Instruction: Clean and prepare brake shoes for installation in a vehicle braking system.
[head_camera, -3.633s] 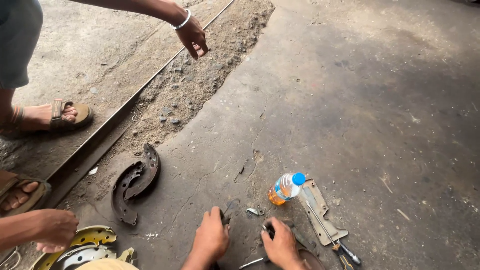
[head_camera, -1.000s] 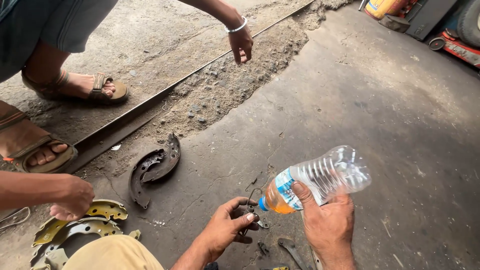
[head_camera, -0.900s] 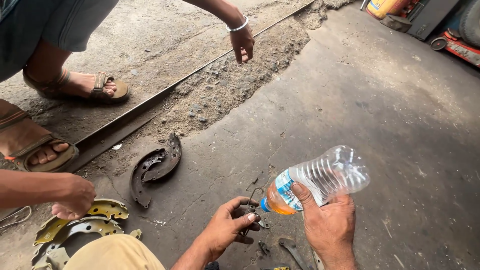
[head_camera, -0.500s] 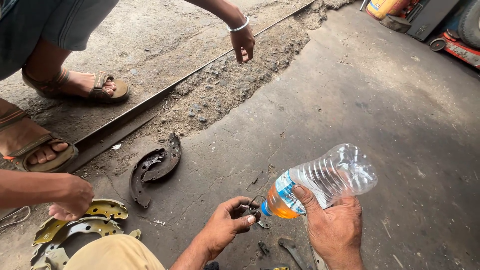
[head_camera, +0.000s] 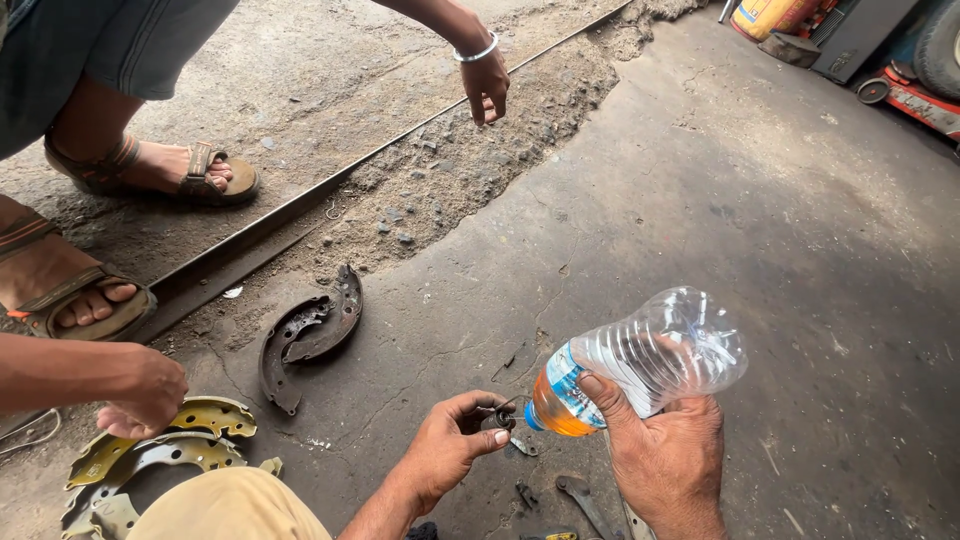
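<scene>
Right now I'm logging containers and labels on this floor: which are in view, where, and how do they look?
Plastic bottle: tipped in the right hand, clear and ribbed, with a blue-and-white label band and amber liquid at the neck.
Yellow container: top right by the machinery, yellow with a blue-and-white label patch.
No signs or screens show.

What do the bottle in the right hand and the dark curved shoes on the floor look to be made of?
Bottle: thin clear plastic, ribbed, dented, see-through, with orange liquid at the neck. Curved shoes: probably cast or pressed metal, dull dark brown, rusty and grimy; any lining cannot be told apart.

Stained concrete floor (head_camera: 760, 230), gravel strip (head_camera: 470, 160), daylight.
</scene>
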